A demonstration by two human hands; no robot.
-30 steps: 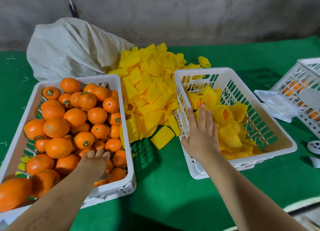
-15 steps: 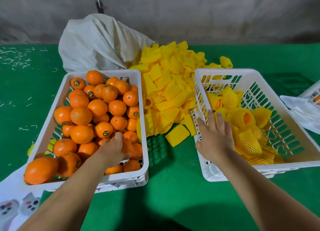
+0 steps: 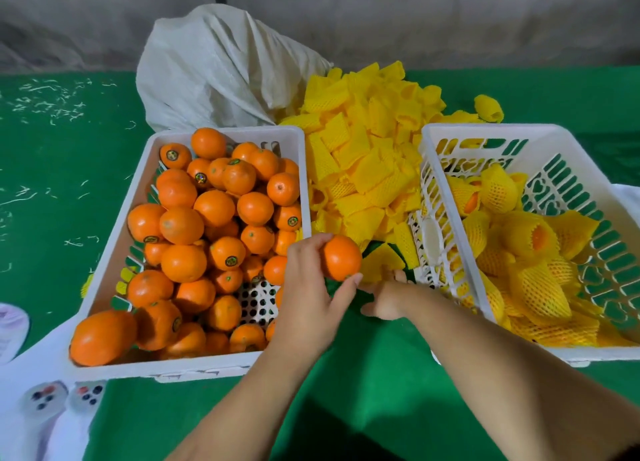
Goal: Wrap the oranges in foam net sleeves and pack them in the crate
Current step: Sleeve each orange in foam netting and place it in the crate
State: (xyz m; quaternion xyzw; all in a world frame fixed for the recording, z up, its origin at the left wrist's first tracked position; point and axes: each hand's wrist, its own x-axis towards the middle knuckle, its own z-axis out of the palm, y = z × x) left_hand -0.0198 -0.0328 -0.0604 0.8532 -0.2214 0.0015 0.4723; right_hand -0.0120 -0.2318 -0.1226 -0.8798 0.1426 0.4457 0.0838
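Orange [image 3: 342, 258] sits in left hand [image 3: 308, 299] fingertip grip.

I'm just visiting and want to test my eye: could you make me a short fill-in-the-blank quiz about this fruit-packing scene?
1. The left hand holds one bare ____ above the green table.
2. The right hand reaches toward a flat ____ foam net sleeve lying between the two crates.
3. The unwrapped fruit fills the left crate; the sleeved fruit lies in the ____ crate.
4. Behind the loose pile of sleeves slumps a ____ sack.

Missing words: orange; yellow; right; white
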